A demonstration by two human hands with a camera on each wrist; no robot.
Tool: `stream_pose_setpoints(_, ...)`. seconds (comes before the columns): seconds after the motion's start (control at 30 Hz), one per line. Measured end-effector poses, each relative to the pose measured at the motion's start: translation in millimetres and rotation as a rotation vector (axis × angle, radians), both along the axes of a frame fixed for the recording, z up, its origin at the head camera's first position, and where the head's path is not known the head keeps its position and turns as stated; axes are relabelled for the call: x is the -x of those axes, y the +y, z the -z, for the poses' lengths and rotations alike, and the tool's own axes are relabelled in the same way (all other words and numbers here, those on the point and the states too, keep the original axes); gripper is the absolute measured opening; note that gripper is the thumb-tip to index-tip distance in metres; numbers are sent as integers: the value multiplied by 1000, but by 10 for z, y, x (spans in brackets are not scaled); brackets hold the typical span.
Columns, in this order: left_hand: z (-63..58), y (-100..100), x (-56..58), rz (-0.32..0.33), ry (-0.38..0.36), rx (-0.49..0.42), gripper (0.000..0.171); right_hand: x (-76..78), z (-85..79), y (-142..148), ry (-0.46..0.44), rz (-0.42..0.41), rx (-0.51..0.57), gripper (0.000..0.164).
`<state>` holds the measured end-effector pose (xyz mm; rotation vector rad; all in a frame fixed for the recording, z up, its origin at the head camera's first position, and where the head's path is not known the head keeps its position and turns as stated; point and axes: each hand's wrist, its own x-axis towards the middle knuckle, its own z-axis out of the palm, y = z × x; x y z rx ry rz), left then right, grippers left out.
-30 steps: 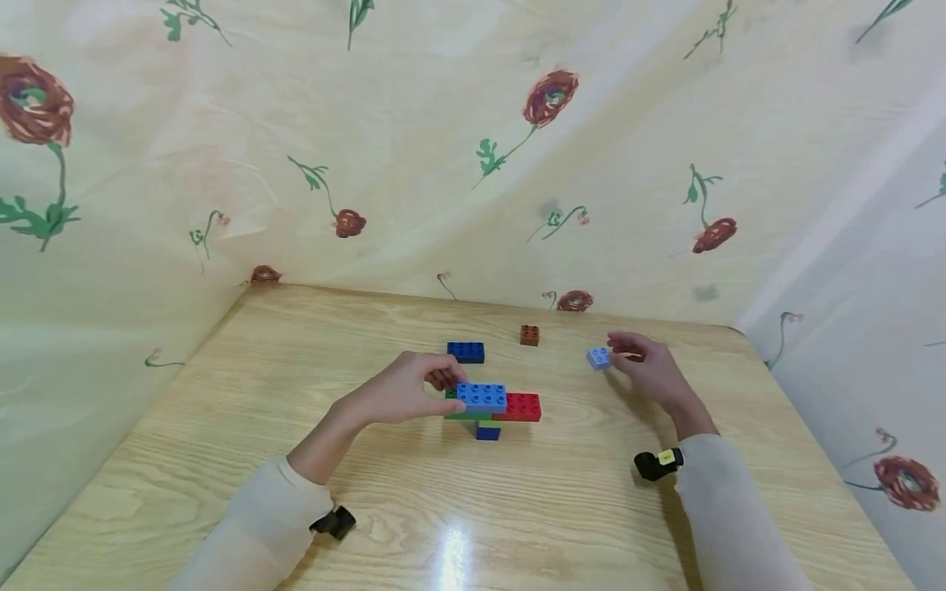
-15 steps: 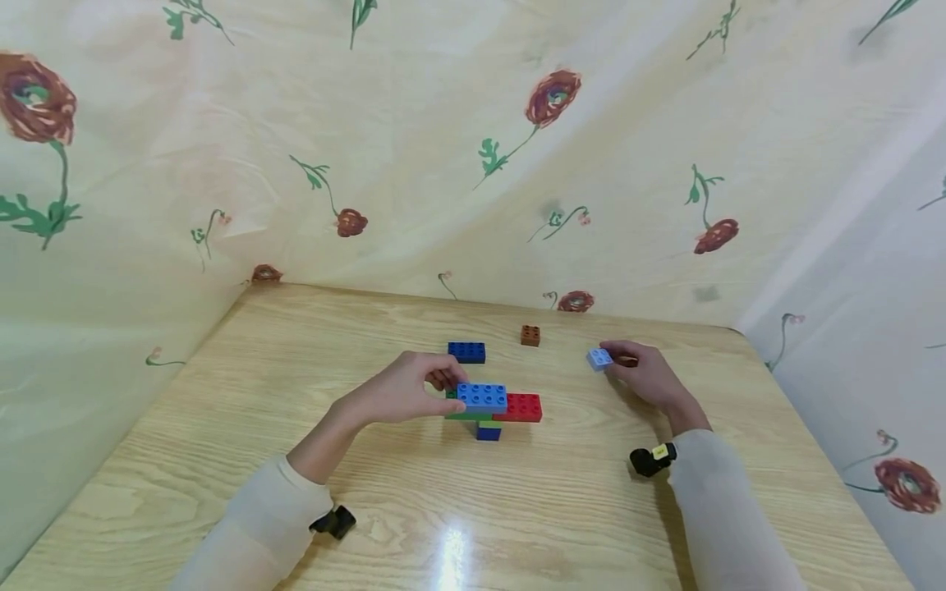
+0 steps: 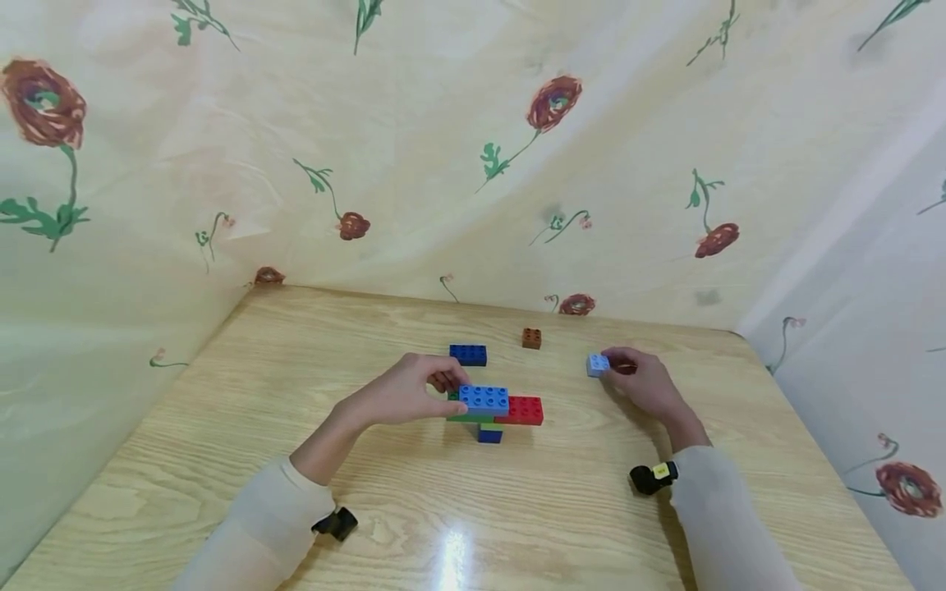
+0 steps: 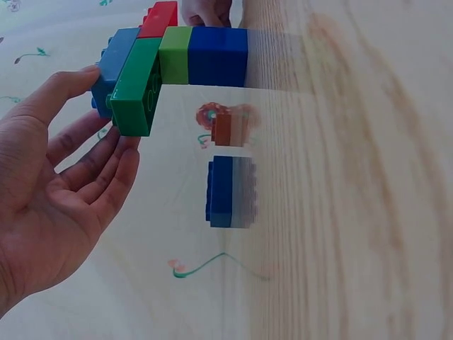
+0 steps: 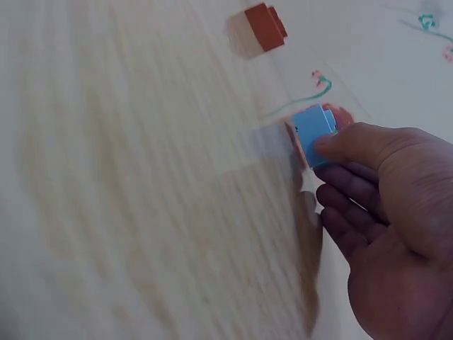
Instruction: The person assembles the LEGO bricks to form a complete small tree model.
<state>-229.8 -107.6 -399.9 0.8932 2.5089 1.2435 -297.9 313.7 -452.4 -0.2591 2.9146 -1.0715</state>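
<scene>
A small stack of toy building bricks stands mid-table. Its top is a medium-blue brick [image 3: 488,399], which my left hand [image 3: 402,392] pinches at the left end between thumb and fingers. Under that lie a green brick [image 4: 134,92] and a red brick [image 3: 527,410] side by side, on a lime-green brick [image 4: 174,57] above a dark blue brick [image 4: 218,57]. On the right, my right hand [image 3: 649,390] pinches a small light blue brick [image 3: 595,366]. In the right wrist view the thumb lies on the light blue brick's face; the fingertips opposite are partly hidden.
Behind the stack, a loose dark blue brick [image 3: 468,355] and a small brown brick [image 3: 531,338] rest on the wooden table [image 3: 414,509]. Flower-patterned sheeting [image 3: 414,164] rises along the table's back and sides.
My right hand has come down and closed on the light blue brick, which has turned slightly. My left hand and the stack stay in place.
</scene>
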Motion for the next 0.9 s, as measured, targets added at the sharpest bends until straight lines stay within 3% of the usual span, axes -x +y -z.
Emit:
stream_pose_setpoints(0.4,4,2,-3,-2,-3,0,24,-250,-163,-260,-19,-20,122,46)
stream_pose_setpoints(0.7,10,3,6,-3,3,1,24,-442,-333,-497,106,-100,138,38)
stream_pose_setpoints(0.9,14,3,9,-2,6,1,24,-615,-508,-654,129,-124,143,35)
